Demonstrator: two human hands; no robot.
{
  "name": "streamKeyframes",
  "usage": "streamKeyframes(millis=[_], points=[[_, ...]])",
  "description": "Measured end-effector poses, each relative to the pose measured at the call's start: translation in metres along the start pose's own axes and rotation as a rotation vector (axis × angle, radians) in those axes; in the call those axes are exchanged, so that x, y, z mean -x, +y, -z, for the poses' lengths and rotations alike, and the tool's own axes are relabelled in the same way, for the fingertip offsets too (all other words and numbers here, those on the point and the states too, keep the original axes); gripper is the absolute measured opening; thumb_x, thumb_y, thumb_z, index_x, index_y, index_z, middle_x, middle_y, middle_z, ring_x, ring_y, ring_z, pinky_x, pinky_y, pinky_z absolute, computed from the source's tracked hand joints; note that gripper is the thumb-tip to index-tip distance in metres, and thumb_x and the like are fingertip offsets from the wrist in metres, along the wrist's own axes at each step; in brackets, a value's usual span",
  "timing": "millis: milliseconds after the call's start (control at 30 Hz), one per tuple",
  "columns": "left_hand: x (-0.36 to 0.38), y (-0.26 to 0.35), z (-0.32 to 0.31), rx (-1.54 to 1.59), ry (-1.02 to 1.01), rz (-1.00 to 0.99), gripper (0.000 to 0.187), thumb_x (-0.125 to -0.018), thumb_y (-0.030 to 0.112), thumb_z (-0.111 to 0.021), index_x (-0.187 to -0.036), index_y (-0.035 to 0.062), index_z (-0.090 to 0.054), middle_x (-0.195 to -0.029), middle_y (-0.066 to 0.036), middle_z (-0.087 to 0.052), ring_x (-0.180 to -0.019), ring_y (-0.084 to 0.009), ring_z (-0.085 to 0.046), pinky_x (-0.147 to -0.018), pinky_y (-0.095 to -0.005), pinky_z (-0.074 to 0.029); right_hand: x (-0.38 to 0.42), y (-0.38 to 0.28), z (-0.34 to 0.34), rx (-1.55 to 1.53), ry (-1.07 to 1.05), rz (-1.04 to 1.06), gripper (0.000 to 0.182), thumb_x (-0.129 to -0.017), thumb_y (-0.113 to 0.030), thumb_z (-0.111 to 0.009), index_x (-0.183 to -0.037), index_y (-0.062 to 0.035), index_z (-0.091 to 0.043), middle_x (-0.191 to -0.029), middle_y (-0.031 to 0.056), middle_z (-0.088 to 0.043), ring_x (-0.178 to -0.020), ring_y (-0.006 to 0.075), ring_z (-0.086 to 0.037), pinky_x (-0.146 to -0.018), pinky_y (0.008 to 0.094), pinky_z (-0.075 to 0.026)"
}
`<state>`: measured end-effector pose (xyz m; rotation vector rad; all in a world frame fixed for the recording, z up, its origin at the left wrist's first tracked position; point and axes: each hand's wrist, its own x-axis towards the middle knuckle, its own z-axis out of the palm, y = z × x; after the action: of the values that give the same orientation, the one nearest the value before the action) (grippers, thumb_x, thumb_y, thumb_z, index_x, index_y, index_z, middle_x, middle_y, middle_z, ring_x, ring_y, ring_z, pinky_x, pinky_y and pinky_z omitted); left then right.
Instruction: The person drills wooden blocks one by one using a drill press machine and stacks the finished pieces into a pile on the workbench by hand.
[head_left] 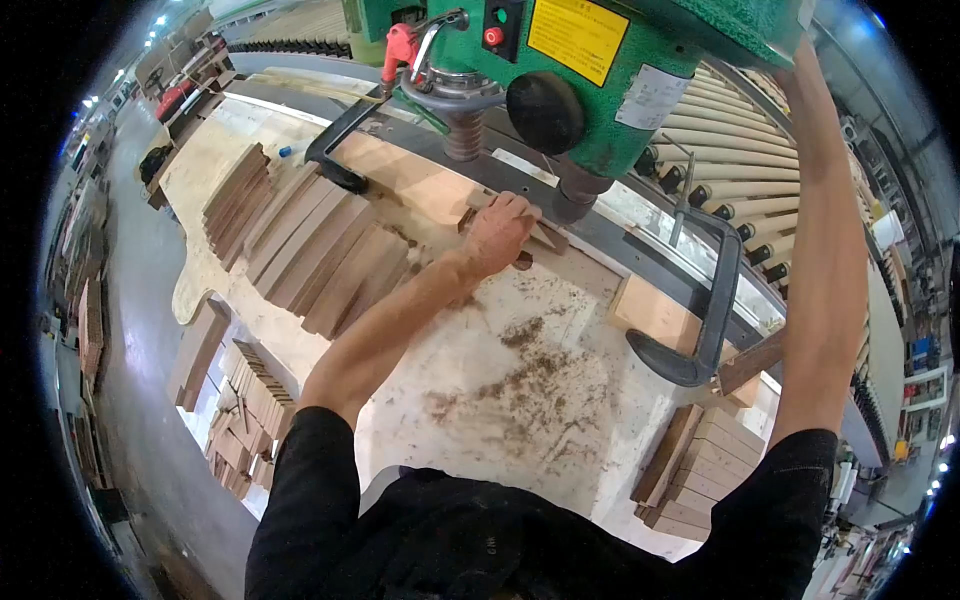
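Note:
My left hand (498,234) is closed round a wooden piece (542,238) lying against the fence below the green drill press (620,100). The machine's spindle (580,188) stands just right of this piece. My right arm reaches up along the machine's right side, and the hand is hidden behind the green housing. Left of my left hand, long wooden pieces (318,240) lie side by side on the pale work table (385,425). Brown wood dust (525,385) is scattered over the table in front of the piece.
Two black clamps (340,150) (715,300) grip the table's back edge. Stacked wooden blocks (700,470) sit at the right front, and more cut pieces (240,420) at the lower left. A roller conveyor (730,150) runs behind the machine.

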<state>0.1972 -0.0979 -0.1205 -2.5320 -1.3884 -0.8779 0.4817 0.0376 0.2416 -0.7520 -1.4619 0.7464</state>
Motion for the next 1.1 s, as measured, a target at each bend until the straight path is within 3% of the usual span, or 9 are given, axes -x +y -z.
streamKeyframes(millis=[100,200,233,333,467,633,967,1033,1100], points=[[0.005,-0.004,-0.008,0.042,0.050,-0.015,0.025,-0.084,0.012,-0.068,-0.108,0.0074,-0.064,-0.108,-0.008,-0.057,-0.109,-0.0312,-0.053,-0.094,-0.0418,-0.047,-0.002,0.001,0.008,0.023,0.009,0.006,0.033,-0.099,-0.025,-0.057,-0.122,-0.0007,-0.058,-0.106,0.0109,-0.066,-0.091,0.0204,-0.065,-0.078,0.0368,-0.055],[0.004,0.003,-0.016,0.000,-0.205,-0.020,0.029,-0.082,0.014,-0.070,-0.109,0.0078,-0.063,-0.112,-0.009,-0.057,-0.111,-0.0315,-0.053,-0.094,-0.0438,-0.047,-0.006,0.004,0.009,0.053,0.011,-0.022,0.035,-0.101,-0.023,-0.054,-0.129,-0.0007,-0.055,-0.113,0.0116,-0.065,-0.098,0.0224,-0.066,-0.083,0.0393,-0.057],[0.013,0.018,-0.014,0.145,0.011,-0.018,0.032,-0.079,0.015,-0.071,-0.108,0.0068,-0.062,-0.112,-0.009,-0.059,-0.111,-0.0318,-0.053,-0.093,-0.0448,-0.047,-0.008,0.004,0.008,0.013,0.031,-0.070,0.036,-0.098,-0.018,-0.059,-0.130,-0.0012,-0.057,-0.116,0.0109,-0.066,-0.101,0.0208,-0.066,-0.086,0.0362,-0.055],[0.017,0.008,-0.036,0.096,0.149,-0.079,0.027,-0.078,0.017,-0.071,-0.102,0.0078,-0.065,-0.111,-0.008,-0.059,-0.112,-0.0313,-0.053,-0.090,-0.0436,-0.047,-0.009,0.002,0.007,-0.027,0.055,-0.111,0.039,-0.096,-0.015,-0.065,-0.131,-0.0015,-0.059,-0.117,0.0096,-0.068,-0.102,0.0180,-0.066,-0.086,0.0320,-0.055],[0.004,0.006,0.005,0.089,0.032,0.165,0.013,-0.076,0.013,-0.074,-0.086,0.0078,-0.067,-0.112,-0.008,-0.057,-0.116,-0.0306,-0.050,-0.097,-0.0428,-0.042,-0.017,0.010,0.018,-0.033,-0.021,-0.081,0.041,-0.095,-0.018,-0.066,-0.132,-0.0018,-0.059,-0.114,0.0078,-0.068,-0.096,0.0160,-0.067,-0.080,0.0300,-0.056],[-0.002,0.007,0.007,0.036,0.099,0.178,0.062,-0.078,0.023,-0.076,-0.130,0.0007,-0.052,-0.126,-0.015,-0.054,-0.129,-0.0341,-0.044,-0.110,-0.0452,-0.035,-0.011,0.007,0.027,0.086,0.044,-0.102,0.037,-0.097,-0.022,-0.062,-0.129,-0.0021,-0.061,-0.108,0.0065,-0.068,-0.090,0.0144,-0.068,-0.078,0.0286,-0.056],[-0.001,-0.015,-0.005,-0.102,-0.074,0.046,0.059,-0.083,0.025,-0.073,-0.131,-0.0016,-0.052,-0.139,-0.018,-0.052,-0.133,-0.0347,-0.046,-0.113,-0.0451,-0.035,0.127,0.050,0.117,0.715,-0.242,-0.219,0.046,-0.099,-0.040,-0.060,-0.121,-0.0010,-0.068,-0.100,0.0102,-0.073,-0.099,0.0180,-0.068,-0.089,0.0336,-0.053],[-0.002,-0.019,-0.011,-0.131,-0.097,0.030,0.059,-0.083,0.026,-0.072,-0.132,-0.0010,-0.052,-0.141,-0.018,-0.051,-0.135,-0.0349,-0.045,-0.114,-0.0442,-0.035,0.158,0.083,0.114,0.856,-0.292,-0.215,0.039,-0.096,-0.034,-0.064,-0.111,0.0010,-0.070,-0.085,0.0032,-0.070,-0.080,0.0104,-0.061,-0.073,0.0282,-0.048],[-0.003,-0.021,-0.009,-0.139,-0.117,0.034,0.060,-0.083,0.026,-0.072,-0.132,-0.0007,-0.052,-0.142,-0.018,-0.050,-0.135,-0.0349,-0.045,-0.114,-0.0438,-0.035,0.170,0.130,0.109,0.740,-0.385,-0.292,0.031,-0.096,-0.021,-0.065,-0.111,0.0059,-0.068,-0.085,0.0047,-0.069,-0.079,0.0110,-0.059,-0.074,0.0273,-0.048]])
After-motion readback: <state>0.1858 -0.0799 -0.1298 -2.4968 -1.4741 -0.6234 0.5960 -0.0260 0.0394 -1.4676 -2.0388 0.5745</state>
